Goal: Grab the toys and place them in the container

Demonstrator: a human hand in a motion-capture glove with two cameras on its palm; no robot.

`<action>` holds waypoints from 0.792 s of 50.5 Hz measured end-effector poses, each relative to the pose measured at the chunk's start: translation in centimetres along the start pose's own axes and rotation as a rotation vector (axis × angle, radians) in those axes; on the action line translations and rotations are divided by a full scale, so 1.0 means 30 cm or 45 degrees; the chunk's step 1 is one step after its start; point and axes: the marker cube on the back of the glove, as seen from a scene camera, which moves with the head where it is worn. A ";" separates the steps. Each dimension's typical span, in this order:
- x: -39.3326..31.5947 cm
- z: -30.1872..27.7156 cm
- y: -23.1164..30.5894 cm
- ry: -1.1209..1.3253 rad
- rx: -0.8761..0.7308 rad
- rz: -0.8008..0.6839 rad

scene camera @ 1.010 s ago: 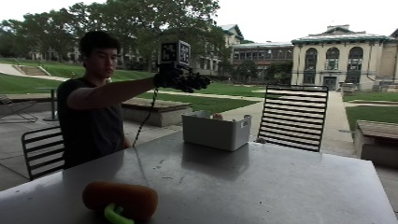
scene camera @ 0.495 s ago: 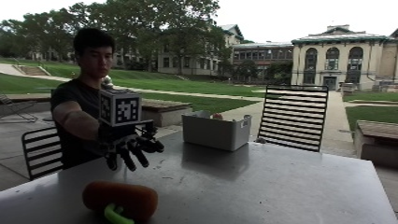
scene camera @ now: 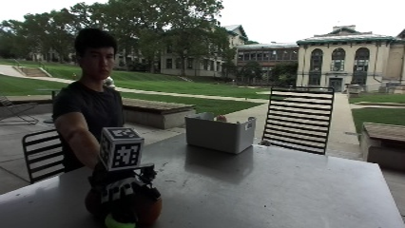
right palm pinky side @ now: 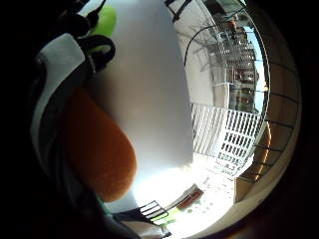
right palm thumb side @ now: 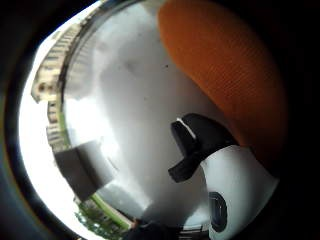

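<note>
At the table's (scene camera: 265, 190) near left corner the gloved right hand (scene camera: 123, 190) rests on the orange toy (scene camera: 149, 211), fingers draped over it, though whether they grasp it I cannot tell; the toy lies on the tabletop. Farther right, well apart, the grey container (scene camera: 218, 134) stands at the far edge; a black slatted chair (scene camera: 299, 118) is behind it.

hand (scene camera: 124, 192) on toy (scene camera: 150, 209) at table (scene camera: 284, 190) near edge; container (scene camera: 218, 134) at far side, chair (scene camera: 299, 118) behind.

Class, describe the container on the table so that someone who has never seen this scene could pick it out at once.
Start at the large grey metal table and look to its far edge, in front of the black slatted chair. There stands the pale grey rectangular open-topped container, upright and boxy. It is far from the orange plush toy under the black-gloved right hand at the near edge.
</note>
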 end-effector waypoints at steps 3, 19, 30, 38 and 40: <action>-0.008 0.002 0.004 0.004 -0.003 0.005; -0.156 -0.161 0.106 -0.174 0.023 -0.040; -0.327 -0.550 0.248 -0.272 0.226 -0.134; -0.494 -0.800 0.379 -0.250 0.364 -0.256; -0.560 -0.856 0.434 -0.241 0.399 -0.297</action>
